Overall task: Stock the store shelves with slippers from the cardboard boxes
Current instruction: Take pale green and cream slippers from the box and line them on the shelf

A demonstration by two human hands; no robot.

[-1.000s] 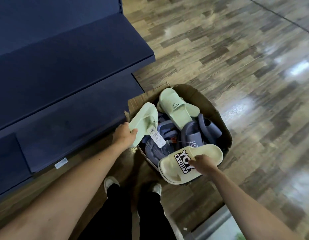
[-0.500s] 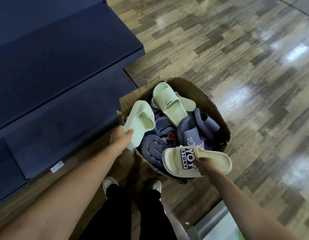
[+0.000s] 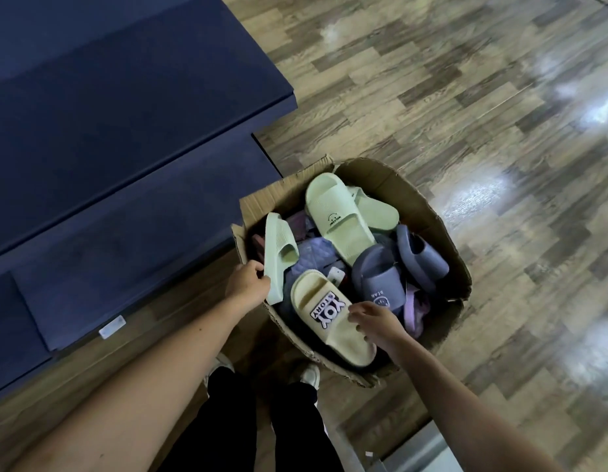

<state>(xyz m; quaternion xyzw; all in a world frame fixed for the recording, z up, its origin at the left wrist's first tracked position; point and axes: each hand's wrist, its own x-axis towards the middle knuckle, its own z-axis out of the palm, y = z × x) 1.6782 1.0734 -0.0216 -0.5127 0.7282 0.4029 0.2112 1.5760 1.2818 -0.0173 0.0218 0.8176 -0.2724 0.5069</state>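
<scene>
Wood-patterned floor (image 3: 432, 80) ran under an open box (image 3: 442, 240) that stood just beside dark blue shelves (image 3: 125, 114), all of which looked bare of stock. That closeness probably served the job: slippers could go from box to shelf with a short reach.

A left hand (image 3: 246, 284) pinched the heel end of a green slipper (image 3: 278, 255), fingers closed on its edge, so that it stood on its side above the box's left corner, likely already picked out for the shelf. A right hand (image 3: 374, 321) lay on the cream slipper (image 3: 324, 318) marked YOY STORY, near the box's front wall. Its fingers curled loosely over the slipper's right edge; whether they truly gripped it or merely rested there I could not tell. That slipper sat strap up on the pile, perhaps being sorted out from the rest.

Deeper in the box lay a second green pair (image 3: 340, 216) with a bear face, two grey slippers (image 3: 380, 281) and something lilac (image 3: 415, 311) at the right side. They were heaped loosely and overlapped, so a matching mate might be buried. A small label (image 3: 112, 327) sat on the lowest shelf's front edge. Dark trousers and pale shoes (image 3: 309, 374) stood close against the box, leaving little room to step.
</scene>
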